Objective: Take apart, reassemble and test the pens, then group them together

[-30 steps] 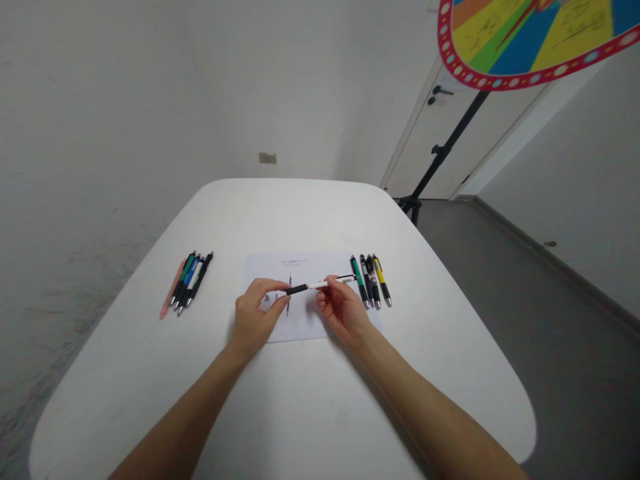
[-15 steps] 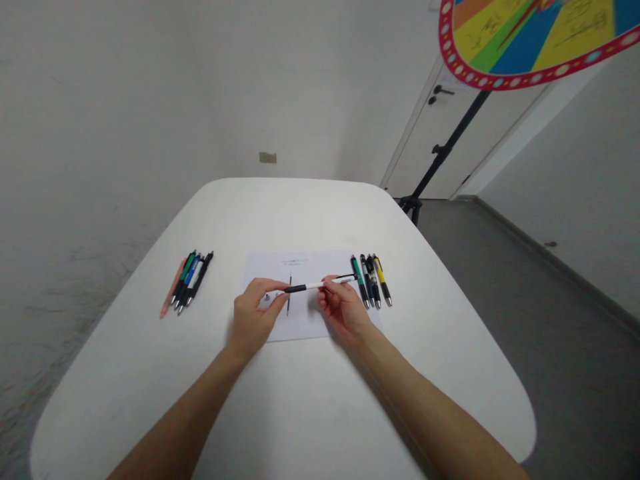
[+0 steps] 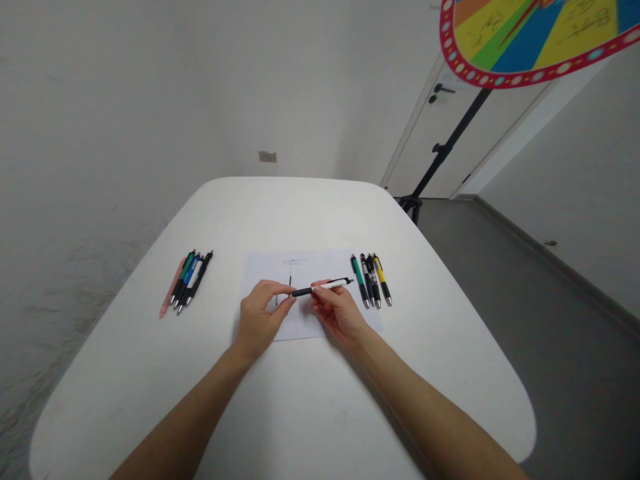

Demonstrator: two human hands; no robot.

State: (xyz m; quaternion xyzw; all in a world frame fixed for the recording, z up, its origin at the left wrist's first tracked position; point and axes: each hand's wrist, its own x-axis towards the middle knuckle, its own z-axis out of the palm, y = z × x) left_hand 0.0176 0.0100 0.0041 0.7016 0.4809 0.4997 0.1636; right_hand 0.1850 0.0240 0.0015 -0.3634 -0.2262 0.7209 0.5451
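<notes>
A white pen [image 3: 331, 285] with a black grip is held nearly level above a sheet of paper [image 3: 305, 327]. My right hand [image 3: 343, 313] is closed around its white barrel, with the clip end pointing right. My left hand [image 3: 263, 313] pinches the tip end of the black grip between thumb and forefinger. On the paper, a thin dark stick-like piece [image 3: 291, 280] lies behind the left fingertips, partly hidden. Another small dark piece [image 3: 277, 300] shows between the left thumb and forefinger; I cannot tell what it is.
Several pens, among them a black pen [image 3: 201, 273] and a pink one [image 3: 173, 288], lie bunched on the left of the white table [image 3: 300, 213]. To the right lie several more, including a green pen [image 3: 359, 279] and a yellow pen [image 3: 383, 279]. A colourful wheel [image 3: 525, 40] stands behind on a black stand.
The pen has shifted slightly and turned, its clip end now tilted a little more upward. Both hands have drawn slightly closer together, the left moving right.
</notes>
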